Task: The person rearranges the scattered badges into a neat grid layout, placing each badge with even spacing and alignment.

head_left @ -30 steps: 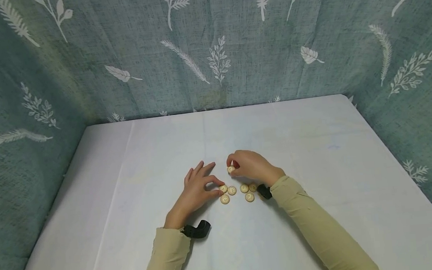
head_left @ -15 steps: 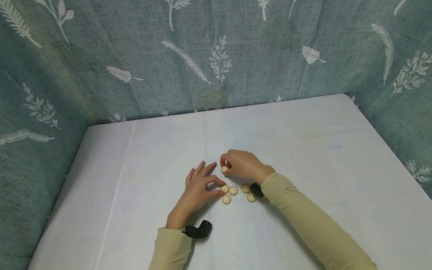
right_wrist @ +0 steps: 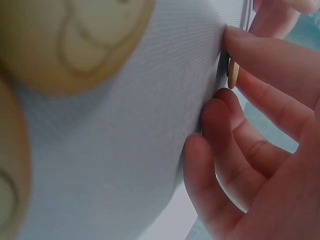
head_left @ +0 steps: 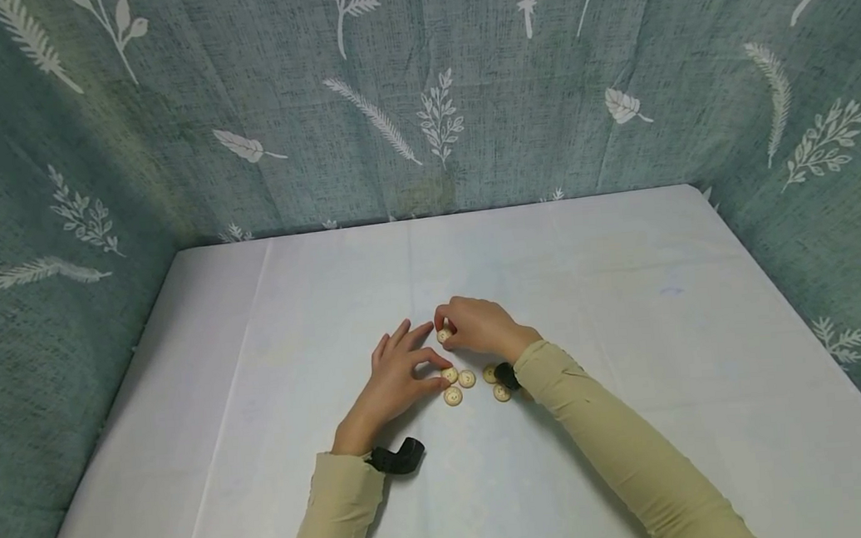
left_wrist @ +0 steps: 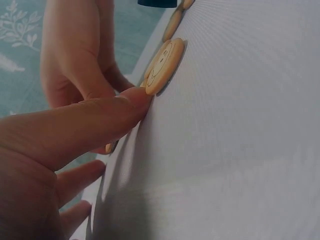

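Small round wooden discs with line-drawn faces lie on the white table. In the head view, my left hand (head_left: 394, 384) holds one wooden disc (head_left: 450, 375) between thumb and index finger, its other fingers spread. The left wrist view shows the thumb at the edge of a face disc (left_wrist: 169, 62). Slightly farther back, my right hand (head_left: 483, 325) pinches another wooden disc (head_left: 444, 335) between thumb and fingertips. That held disc (right_wrist: 233, 74) appears edge-on in the right wrist view. Beside the left fingertips lie two more discs, one to the right (head_left: 466, 379) and one nearer (head_left: 453, 396).
Below the right wrist lie further discs, one (head_left: 490, 373) partly covered by the black wrist camera (head_left: 507, 375) and another (head_left: 502, 392) nearer. A second black wrist camera (head_left: 399, 456) sits at the left wrist. Patterned green cloth (head_left: 418, 95) surrounds the table (head_left: 313, 310).
My right hand has moved left with its disc, closer to the left hand's fingers. The right wrist camera now covers more of the right-hand discs. The left hand stays on its disc.
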Action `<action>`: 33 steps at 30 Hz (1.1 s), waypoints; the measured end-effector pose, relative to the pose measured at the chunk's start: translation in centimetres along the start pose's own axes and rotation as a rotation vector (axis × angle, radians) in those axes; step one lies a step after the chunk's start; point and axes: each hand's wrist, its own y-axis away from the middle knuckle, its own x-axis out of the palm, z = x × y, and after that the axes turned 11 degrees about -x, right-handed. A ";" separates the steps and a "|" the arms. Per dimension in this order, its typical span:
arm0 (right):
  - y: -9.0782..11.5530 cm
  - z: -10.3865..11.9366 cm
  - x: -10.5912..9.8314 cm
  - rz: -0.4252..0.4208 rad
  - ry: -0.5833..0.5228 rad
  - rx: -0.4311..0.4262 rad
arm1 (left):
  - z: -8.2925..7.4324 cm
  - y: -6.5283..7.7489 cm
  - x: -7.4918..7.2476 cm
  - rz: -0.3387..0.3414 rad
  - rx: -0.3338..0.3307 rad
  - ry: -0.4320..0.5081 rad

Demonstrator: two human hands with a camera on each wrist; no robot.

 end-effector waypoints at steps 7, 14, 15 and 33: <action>-0.1 -0.1 0.1 -0.006 -0.020 0.008 | 0.0 0.0 0.1 -0.004 0.002 0.000; 0.0 -0.3 0.2 -0.015 -0.045 0.005 | -0.1 0.0 0.1 0.003 -0.001 0.010; 0.0 -0.4 0.2 -0.018 -0.046 0.002 | -0.1 0.0 0.1 0.002 -0.001 0.008; -0.2 -0.6 0.1 -0.011 -0.066 0.002 | -0.1 -0.1 -0.2 0.008 0.012 0.006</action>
